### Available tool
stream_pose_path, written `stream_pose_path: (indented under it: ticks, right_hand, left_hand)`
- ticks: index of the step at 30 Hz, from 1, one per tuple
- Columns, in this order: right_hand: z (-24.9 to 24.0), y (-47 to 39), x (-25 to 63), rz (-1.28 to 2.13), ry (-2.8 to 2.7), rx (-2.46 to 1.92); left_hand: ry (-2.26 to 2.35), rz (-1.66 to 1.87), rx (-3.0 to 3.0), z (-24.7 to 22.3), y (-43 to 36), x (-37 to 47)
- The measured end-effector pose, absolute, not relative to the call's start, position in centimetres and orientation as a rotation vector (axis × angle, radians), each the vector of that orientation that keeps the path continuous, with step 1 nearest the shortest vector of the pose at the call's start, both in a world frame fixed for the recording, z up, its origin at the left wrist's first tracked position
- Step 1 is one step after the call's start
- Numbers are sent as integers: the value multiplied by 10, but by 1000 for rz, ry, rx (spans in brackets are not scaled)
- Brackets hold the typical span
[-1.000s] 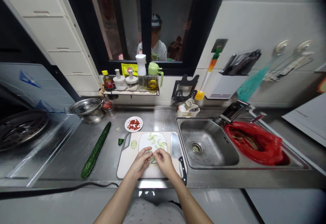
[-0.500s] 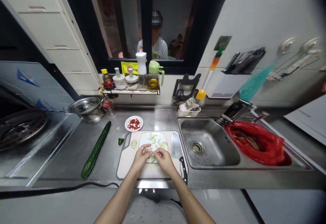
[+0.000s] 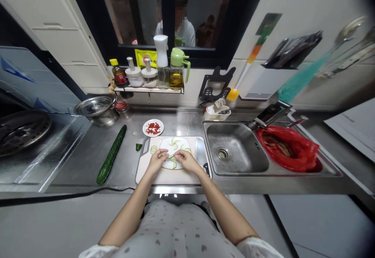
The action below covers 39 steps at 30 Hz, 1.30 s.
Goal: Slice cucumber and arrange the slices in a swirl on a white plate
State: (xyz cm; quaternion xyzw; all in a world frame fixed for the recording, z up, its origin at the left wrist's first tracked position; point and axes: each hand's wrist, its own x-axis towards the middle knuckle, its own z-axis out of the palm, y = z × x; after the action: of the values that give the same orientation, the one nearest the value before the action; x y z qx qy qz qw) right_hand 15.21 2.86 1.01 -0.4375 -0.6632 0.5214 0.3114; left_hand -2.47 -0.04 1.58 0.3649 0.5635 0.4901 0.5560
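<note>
Over a white square plate (image 3: 185,142) on the cutting board (image 3: 187,177), both hands meet with fingertips close together. My left hand (image 3: 158,160) has thumb and fingers drawn together at a cucumber slice; how firmly it holds it is too small to tell. My right hand (image 3: 184,160) pinches the slice (image 3: 172,156) between thumb and finger. Thin curved cucumber slices (image 3: 175,142) lie on the plate in curved groups. Two round slices (image 3: 153,149) rest on the board, left of the plate. A knife (image 3: 200,151) lies at the board's right side.
A whole cucumber (image 3: 111,156) and a cucumber end (image 3: 138,147) lie left. Behind are a dish of red pieces (image 3: 153,128), a steel pot (image 3: 98,111) and a bottle shelf (image 3: 137,89). The sink (image 3: 238,148) and a red bag (image 3: 293,152) are right.
The camera view has shifted, so the counter sits higher and more of the shirt shows. My hands are slightly farther apart, and a slice now shows between the fingertips.
</note>
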Motion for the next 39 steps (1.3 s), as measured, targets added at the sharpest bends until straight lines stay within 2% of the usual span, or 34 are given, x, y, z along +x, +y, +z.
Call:
stream_pose_path:
  ticks: [8, 16, 25, 39]
  right_hand:
    - [-9, 35, 154, 1263, -1945, -1276]
    - [-6, 34, 154, 1124, -2155, -1484]
    - [8, 33, 147, 898, -2404, -1619]
    - [6, 30, 140, 614, -2556, -1677]
  left_hand:
    - [1497, 965, 1079, -19, -4, -30]
    - [1854, 492, 1536, -4, -10, -23]
    - [1901, 249, 1833, 4, -12, -12]
    - [1848, 337, 1978, -6, -16, -15]
